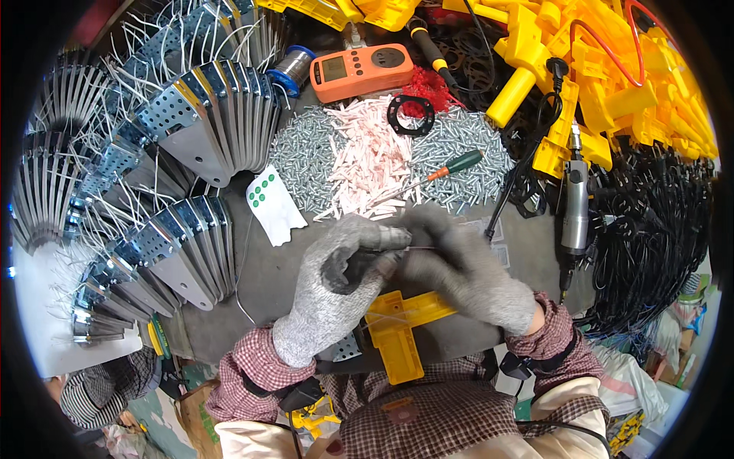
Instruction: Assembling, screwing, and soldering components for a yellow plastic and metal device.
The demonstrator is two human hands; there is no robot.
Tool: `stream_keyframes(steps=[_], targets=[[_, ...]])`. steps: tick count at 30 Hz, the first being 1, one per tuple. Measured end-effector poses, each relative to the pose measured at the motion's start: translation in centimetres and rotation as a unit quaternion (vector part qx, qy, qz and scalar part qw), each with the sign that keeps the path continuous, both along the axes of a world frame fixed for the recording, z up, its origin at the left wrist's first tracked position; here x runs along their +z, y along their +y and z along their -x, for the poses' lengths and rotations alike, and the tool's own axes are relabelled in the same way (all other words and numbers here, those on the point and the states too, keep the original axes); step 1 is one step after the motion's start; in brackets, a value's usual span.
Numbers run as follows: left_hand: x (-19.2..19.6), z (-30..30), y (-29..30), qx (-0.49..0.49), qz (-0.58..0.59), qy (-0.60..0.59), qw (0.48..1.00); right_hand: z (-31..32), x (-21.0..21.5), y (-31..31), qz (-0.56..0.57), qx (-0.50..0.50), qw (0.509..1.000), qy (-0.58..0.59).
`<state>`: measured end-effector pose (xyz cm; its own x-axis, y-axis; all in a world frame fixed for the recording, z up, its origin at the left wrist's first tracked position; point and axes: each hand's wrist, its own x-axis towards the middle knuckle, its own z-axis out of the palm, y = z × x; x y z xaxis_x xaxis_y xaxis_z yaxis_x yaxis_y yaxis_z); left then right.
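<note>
My left hand [329,271], in a grey knit glove, has its thumb and fingers pinched together over the middle of the bench. From the pinch a thin, pale strand [419,248] runs toward my right hand [474,275]; its kind is too small to make out. The right hand, gloved alike, is smeared by motion, so its grip does not show. Below both hands lies a yellow T-shaped plastic housing [397,348]. A perforated metal piece [347,349] shows partly beside my left cuff.
Screws [459,164] and pale pink sleeves [367,153] lie heaped ahead, with a screwdriver [451,170] on top. Behind stands an orange meter [361,73]. Stacked metal plates [187,271] with white wires fill the left. A power driver [575,206], black cords [650,229] and yellow housings [596,92] crowd the right.
</note>
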<state>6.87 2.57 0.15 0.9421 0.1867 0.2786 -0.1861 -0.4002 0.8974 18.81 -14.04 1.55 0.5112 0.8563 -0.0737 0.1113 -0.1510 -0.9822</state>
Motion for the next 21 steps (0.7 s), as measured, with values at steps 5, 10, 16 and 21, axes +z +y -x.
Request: stream_keyframes(steps=[5, 10, 16, 21], targets=[[0.9, -1.2, -0.7, 0.060, 0.030, 0.129, 0.989, -1.3, -3.3, -0.5, -0.058, -0.106, 0.984, 0.133], [-1.2, -1.8, -0.1, 0.024, -0.399, 0.133, 0.907, -1.9, -2.3, -1.0, -0.061, -0.150, 0.967, 0.198], [0.0, -1.9, 0.5, 0.061, -0.049, 0.120, 0.990, -0.6, -1.8, -2.2, -0.048, -0.056, 0.993, 0.093], [1.1, -0.2, 1.1, 0.083, 0.296, 0.183, 0.934, -0.9, -0.1, -1.9, 0.039, 0.042, 0.998, 0.019]])
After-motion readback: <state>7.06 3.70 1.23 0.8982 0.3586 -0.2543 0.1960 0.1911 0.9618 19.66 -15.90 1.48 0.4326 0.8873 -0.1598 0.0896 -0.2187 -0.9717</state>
